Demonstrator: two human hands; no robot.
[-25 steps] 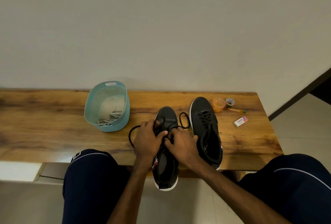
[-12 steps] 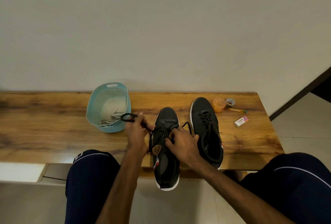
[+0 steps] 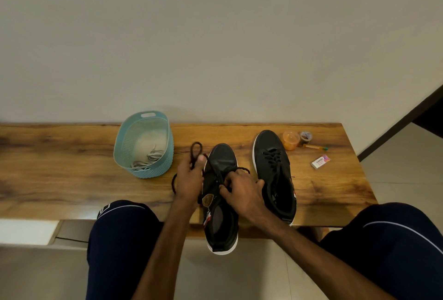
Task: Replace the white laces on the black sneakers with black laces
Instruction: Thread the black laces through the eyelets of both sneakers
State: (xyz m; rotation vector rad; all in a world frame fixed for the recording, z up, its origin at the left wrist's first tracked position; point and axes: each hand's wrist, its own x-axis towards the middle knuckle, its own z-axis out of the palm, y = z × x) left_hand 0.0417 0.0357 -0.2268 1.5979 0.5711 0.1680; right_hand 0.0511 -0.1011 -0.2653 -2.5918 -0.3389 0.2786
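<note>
Two black sneakers lie on the wooden bench (image 3: 72,179). The left sneaker (image 3: 221,223) hangs partly over the front edge, its heel toward me. My left hand (image 3: 189,179) pinches a black lace (image 3: 196,149) that loops above and below its fingers, just left of this shoe. My right hand (image 3: 242,189) grips the other part of the lace over the shoe's eyelets. The right sneaker (image 3: 273,170) carries black laces and lies untouched. White laces (image 3: 148,158) sit inside a light blue basket (image 3: 143,172).
At the bench's right end lie an orange cup (image 3: 290,140), a small round tin (image 3: 305,136), a pen (image 3: 315,147) and a small box (image 3: 320,161). My knees, in dark trousers, flank the shoe. A wall stands close behind the bench.
My left hand pulled the black lace out to the left, away from the shoe, then came back a little toward it. My right hand stayed over the eyelets.
</note>
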